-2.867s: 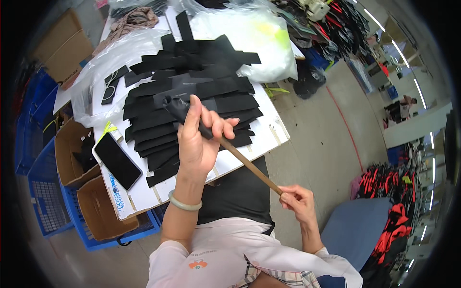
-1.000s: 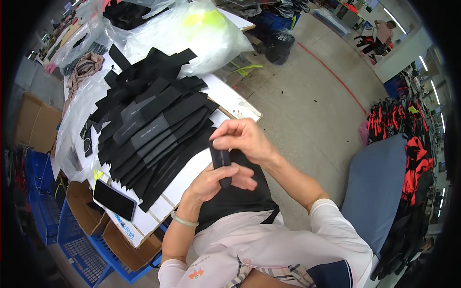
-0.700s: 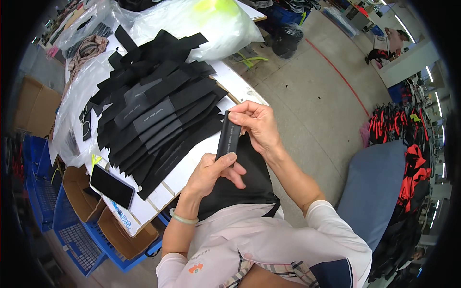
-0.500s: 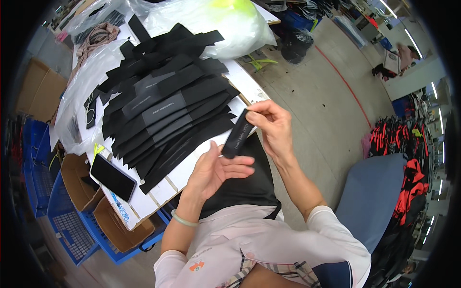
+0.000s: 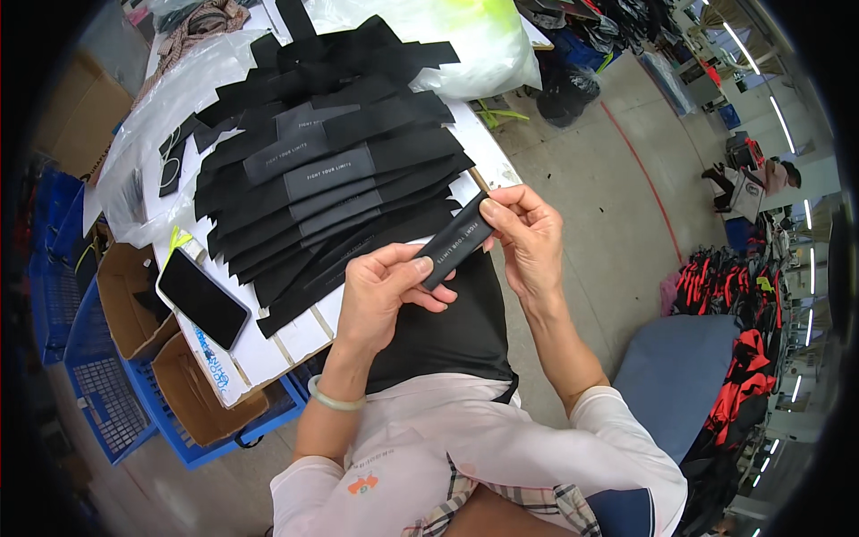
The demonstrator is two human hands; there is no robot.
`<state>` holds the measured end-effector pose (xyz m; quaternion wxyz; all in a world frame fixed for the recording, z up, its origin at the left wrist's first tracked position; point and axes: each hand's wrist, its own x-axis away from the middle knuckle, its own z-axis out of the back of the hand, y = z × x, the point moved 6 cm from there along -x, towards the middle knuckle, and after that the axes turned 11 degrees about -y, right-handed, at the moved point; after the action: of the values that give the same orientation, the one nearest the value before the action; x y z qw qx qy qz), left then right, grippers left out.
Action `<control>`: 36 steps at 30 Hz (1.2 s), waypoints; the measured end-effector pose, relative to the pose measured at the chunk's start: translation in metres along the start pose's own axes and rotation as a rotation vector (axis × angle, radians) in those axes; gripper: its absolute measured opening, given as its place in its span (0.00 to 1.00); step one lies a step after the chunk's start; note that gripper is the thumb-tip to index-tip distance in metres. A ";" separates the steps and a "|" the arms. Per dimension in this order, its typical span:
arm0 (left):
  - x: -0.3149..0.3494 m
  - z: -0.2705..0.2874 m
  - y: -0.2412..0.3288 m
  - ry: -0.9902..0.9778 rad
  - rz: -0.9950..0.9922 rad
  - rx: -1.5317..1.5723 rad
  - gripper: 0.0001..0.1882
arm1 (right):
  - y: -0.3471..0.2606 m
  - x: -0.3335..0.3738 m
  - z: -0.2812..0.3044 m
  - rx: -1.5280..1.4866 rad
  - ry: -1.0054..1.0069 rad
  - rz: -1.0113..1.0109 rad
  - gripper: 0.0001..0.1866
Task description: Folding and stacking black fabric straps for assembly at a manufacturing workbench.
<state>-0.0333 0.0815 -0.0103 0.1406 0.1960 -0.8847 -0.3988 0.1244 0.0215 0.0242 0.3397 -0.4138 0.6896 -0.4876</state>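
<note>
A short black fabric strip [image 5: 454, 242] with pale printing is stretched between my hands, above my lap and off the table's near corner. My left hand [image 5: 386, 291] pinches its lower-left end between thumb and fingers. At the upper-right end, my right hand [image 5: 526, 234] grips it with thumb and fingertips. Beyond them on the white table lies a large overlapping pile of black fabric bands [image 5: 331, 174], several with a dark grey printed panel in the middle. The strip in my hands is held clear of that pile.
A phone [image 5: 204, 298] lies on the white table [image 5: 309, 333] near its front edge. Cardboard boxes [image 5: 210, 394] sit in blue crates [image 5: 109, 394] at left. A stuffed clear plastic bag [image 5: 438, 45] stands at the back. Right are a blue-grey padded surface [image 5: 673, 376] and red-and-black garments [image 5: 743, 367].
My left hand has closed from open fingers to a pinch on the strip's lower end. The strip has turned so its printed face shows more. The view has shifted slightly.
</note>
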 end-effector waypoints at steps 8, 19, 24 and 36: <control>0.007 -0.005 0.006 -0.266 0.193 -0.113 0.12 | -0.002 -0.016 -0.017 0.112 -0.188 -0.095 0.05; 0.025 0.024 0.037 0.209 -0.545 -0.213 0.21 | 0.022 -0.018 -0.104 0.395 -0.586 -0.178 0.27; 0.048 0.038 0.054 0.456 -0.707 -0.518 0.28 | 0.027 -0.030 -0.135 0.349 -0.663 -0.219 0.23; 0.078 0.077 0.109 0.425 -0.816 -0.132 0.26 | -0.011 -0.175 -0.218 0.671 -0.603 0.216 0.07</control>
<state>-0.1593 0.1620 0.0301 0.1624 0.5962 -0.6594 -0.4282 0.0116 0.2627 0.1103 0.6890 -0.3300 0.4034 -0.5036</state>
